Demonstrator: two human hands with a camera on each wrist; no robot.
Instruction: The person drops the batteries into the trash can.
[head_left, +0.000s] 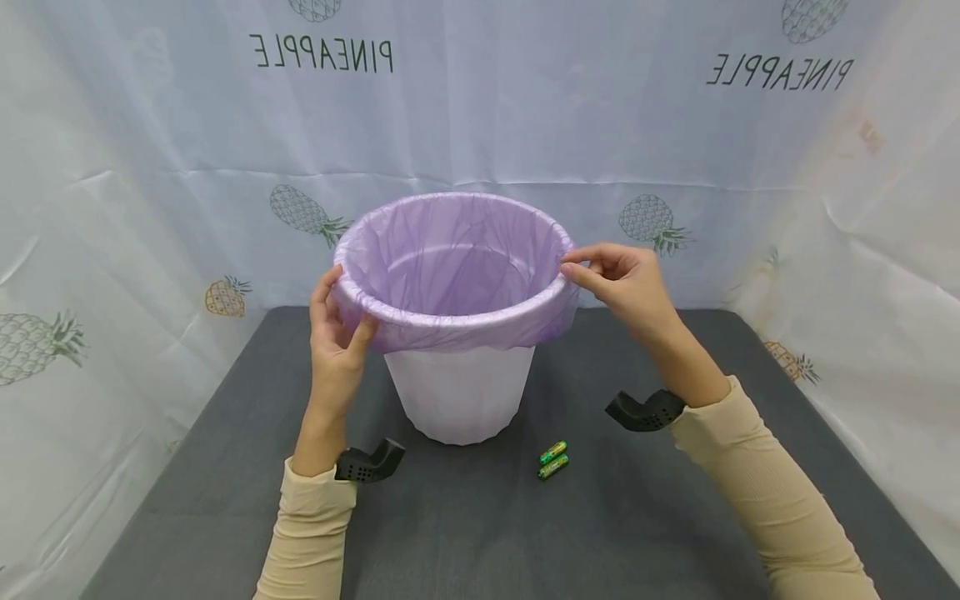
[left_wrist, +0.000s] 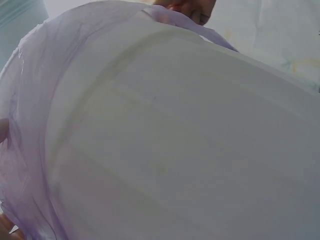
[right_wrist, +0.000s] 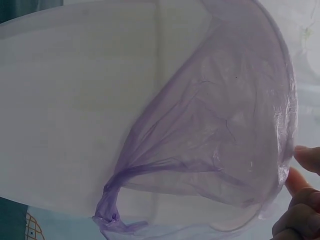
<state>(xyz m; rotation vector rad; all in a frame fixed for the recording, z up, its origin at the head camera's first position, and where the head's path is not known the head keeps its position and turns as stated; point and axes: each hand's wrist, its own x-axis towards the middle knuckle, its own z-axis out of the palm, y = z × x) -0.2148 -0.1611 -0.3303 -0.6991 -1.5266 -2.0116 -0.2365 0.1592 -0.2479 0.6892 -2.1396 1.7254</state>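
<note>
A white trash can (head_left: pixel 461 396) stands upright on the dark table, lined with a thin purple trash bag (head_left: pixel 480 335) that is folded outward over the rim. My left hand (head_left: pixel 335 354) holds the can's rim at the left, thumb at the front and fingers round the side, over the bag. On the opposite side, my right hand (head_left: pixel 622 279) pinches the bag's edge at the rim between thumb and index finger. In the right wrist view, the overhanging bag (right_wrist: pixel 200 130) gathers into a twisted purple knot (right_wrist: pixel 107 212) against the can's outside.
Two small green batteries (head_left: pixel 553 467) lie side by side on the table (head_left: pixel 450 533), in front and to the right of the can. A white curtain (head_left: pixel 487 108) with pineapple prints hangs behind and along both sides. Each wrist wears a black camera mount (head_left: pixel 371 462).
</note>
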